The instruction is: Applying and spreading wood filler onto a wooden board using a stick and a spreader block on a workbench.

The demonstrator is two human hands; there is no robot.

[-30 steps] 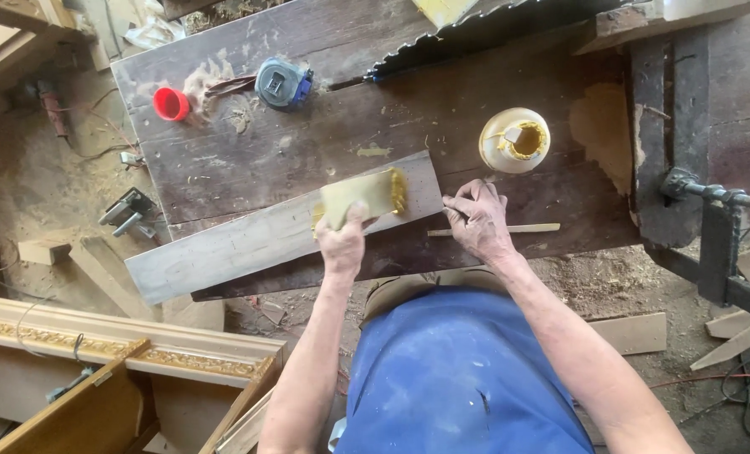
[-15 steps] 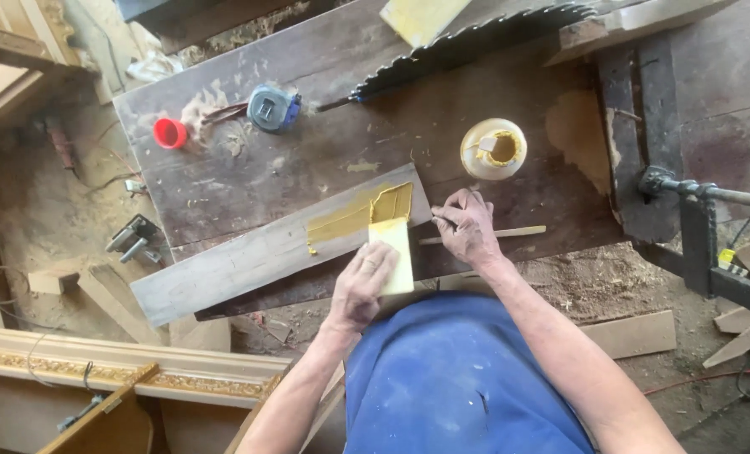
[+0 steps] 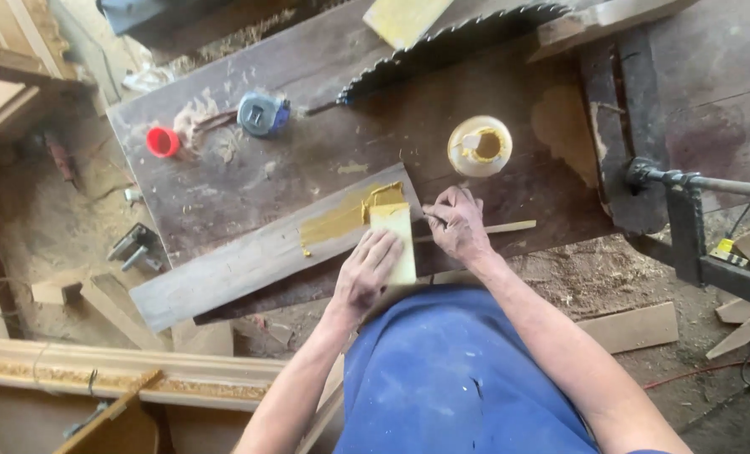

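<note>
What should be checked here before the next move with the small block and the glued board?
1. Left hand has contact with the small pale block: ok, it lies flat on it.
2. Block placed on the glue: cannot tell; its far end meets the yellow glue patch, its near end hangs over the edge of the grey board.
3. Right hand has its tool: ok, it pinches a thin stick lying on the bench.
4. Glue jar upright and open: ok, standing beyond the right hand.
5. Saw blade away from both hands: ok, it lies at the bench's far edge.
6. Glue coverage under the block: cannot tell, hidden.
</note>
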